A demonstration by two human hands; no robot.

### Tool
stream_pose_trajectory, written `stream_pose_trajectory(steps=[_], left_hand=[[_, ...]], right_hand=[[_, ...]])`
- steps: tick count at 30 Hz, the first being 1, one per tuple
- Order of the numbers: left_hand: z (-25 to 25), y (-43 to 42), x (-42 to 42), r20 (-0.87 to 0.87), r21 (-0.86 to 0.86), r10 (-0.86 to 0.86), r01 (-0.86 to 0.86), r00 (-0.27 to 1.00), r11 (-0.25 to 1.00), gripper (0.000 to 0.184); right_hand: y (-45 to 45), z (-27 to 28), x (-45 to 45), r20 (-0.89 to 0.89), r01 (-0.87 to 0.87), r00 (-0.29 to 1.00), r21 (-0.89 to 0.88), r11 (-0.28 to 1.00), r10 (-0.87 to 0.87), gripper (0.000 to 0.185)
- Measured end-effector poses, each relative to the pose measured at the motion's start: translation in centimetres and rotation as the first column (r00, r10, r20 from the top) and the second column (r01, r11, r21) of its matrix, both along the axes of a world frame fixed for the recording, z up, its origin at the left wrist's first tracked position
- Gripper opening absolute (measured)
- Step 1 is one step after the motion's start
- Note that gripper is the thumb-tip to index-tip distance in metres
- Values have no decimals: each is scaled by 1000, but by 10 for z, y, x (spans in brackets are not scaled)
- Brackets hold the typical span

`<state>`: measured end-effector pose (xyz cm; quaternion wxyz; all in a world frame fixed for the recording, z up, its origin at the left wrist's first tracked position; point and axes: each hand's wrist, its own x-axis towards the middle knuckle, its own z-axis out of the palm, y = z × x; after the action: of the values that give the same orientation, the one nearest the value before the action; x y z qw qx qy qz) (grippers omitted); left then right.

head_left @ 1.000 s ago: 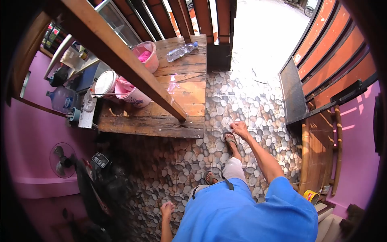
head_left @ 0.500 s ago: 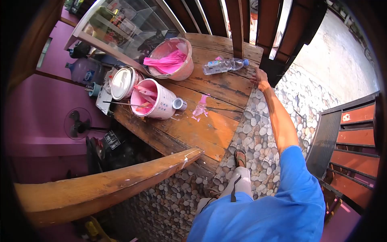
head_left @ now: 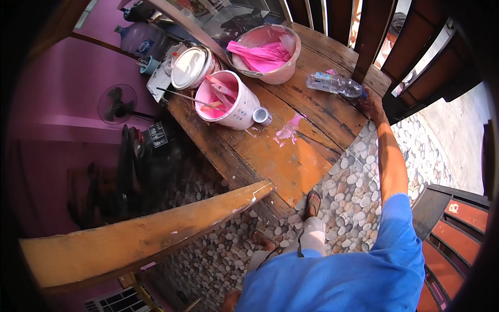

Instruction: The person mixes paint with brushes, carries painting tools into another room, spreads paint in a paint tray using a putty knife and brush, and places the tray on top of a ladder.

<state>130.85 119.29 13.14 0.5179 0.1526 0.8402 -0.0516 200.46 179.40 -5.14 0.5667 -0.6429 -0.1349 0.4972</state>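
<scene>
A clear plastic bottle (head_left: 335, 85) with a blue cap lies on its side on the wooden bench (head_left: 270, 161). My right hand (head_left: 372, 107) is at its cap end, with the fingers closed around the cap in shadow. Only a small part of my left hand (head_left: 230, 300) shows at the bottom edge beside the blue shirt; its fingers are hidden. Left of the bottle stands a pink-stained basin (head_left: 280, 72) with a bright pink cloth or bag (head_left: 262, 56) inside. A white bucket (head_left: 244, 110) holds pink-coated tools and a thin stick.
A small metal can (head_left: 262, 116) and a pink paint spill (head_left: 289, 130) are on the bench. A lidded paint tub (head_left: 189, 67) stands behind the bucket. A wooden beam (head_left: 156, 234) juts in from the left. Slatted fencing (head_left: 421, 41) borders the far side.
My right hand has come up to the bottle's cap, from just beside it. The view has shifted and turned, so the bench and containers appear farther right. Part of my left hand has appeared below.
</scene>
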Motion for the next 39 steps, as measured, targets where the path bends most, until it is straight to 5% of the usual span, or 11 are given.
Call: stream_pose_trajectory(steps=[3,6,10,12,15,21,28,32,39], left_hand=[[-6,-3,-2,6,0,-10,10,1000,1000,20],[-18,6,-11,8,6,-44,44,999,999,21],[-39,40,-30,24,68,-68,66,997,996,22],[-60,55,-50,74,206,-50,34,996,978,22],[-96,79,-71,195,441,-110,13,975,897,22],[-59,151,-39,-2,668,-607,453,795,590,29],[10,161,-34,162,817,-706,307,690,488,35],[59,158,-47,-36,862,-795,422,606,283,57],[49,176,-105,-286,922,-711,386,642,-22,79]], right_hand=[[-15,14,-11,-61,-53,996,197,979,66,48],[-36,60,-39,170,5,985,88,996,-20,39],[-89,129,-79,438,-30,897,208,978,-65,37],[-119,149,-98,788,-151,609,224,963,-88,39],[-173,190,-130,917,-276,399,136,951,-15,36],[-302,225,-217,950,-414,252,-65,908,183,32],[-414,260,-389,930,-568,134,-210,796,341,31],[-436,260,-485,820,-693,285,-180,698,495,33],[-416,253,-610,860,-881,256,21,472,441,36]])
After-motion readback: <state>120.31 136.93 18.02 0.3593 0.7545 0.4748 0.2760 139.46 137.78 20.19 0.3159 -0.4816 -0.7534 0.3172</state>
